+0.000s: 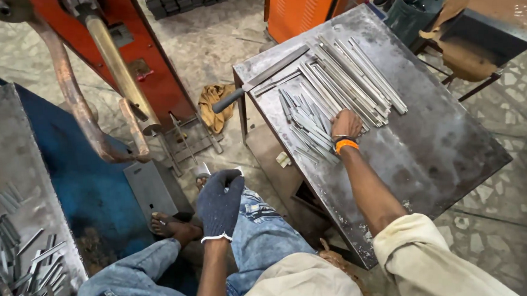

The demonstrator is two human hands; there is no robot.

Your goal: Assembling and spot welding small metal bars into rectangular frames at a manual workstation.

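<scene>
Dull grey metal strips (pixel 309 129) on scuffed steel table (pixel 450 153); knit glove (pixel 220 205)

A steel table (pixel 450 153) sits at the right, its top dull, scuffed and blotched. Long flat metal strips (pixel 354 75) lie bundled side by side across its far end, running diagonally. Just beside them, nearer the front edge, a looser heap of short strips (pixel 306 123) lies criss-crossed. A long file (pixel 261 78) rests along the far left edge, its dark handle sticking out past the corner. At the far left there's a second table (pixel 13 162), grey, with more short strips (pixel 28 261) scattered over its near end.
</scene>
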